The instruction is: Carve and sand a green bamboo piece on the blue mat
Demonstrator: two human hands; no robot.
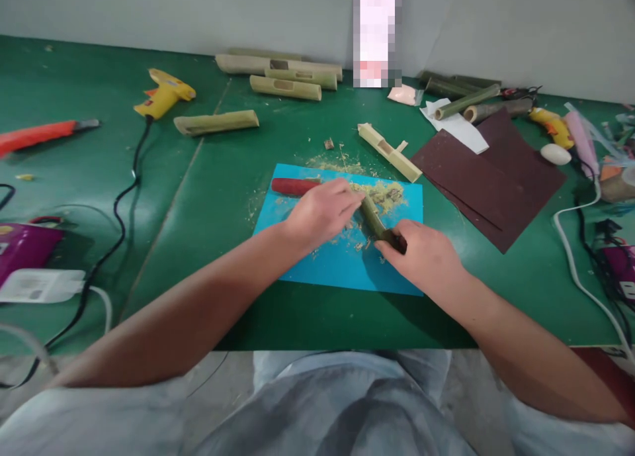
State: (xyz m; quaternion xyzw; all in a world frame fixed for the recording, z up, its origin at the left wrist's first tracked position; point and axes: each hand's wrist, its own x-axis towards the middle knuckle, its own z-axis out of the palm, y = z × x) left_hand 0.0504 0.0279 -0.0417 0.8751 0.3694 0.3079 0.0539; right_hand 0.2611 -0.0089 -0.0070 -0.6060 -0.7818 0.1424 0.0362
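A short green bamboo tube point(371, 216) slants over a blue sheet point(317, 264) on the green table. My right hand point(426, 249) grips its near end, where a dark opening shows. At the far end, the bent fingers of my left hand point(321, 210) are closed against the tube; their tips are partly hidden. Behind that hand a red stick-like piece point(295, 186) lies on the sheet, its right part covered. Pale bamboo shavings point(384, 194) are heaped beyond the tube and scattered around it.
A cut bamboo piece point(389, 153) lies just beyond the sheet, with dark brown sheets point(496, 184) to its right. More bamboo tubes point(285, 87) lie along the wall. On the left are a yellow glue gun point(166, 95) with a black cord and a red-handled tool point(40, 137).
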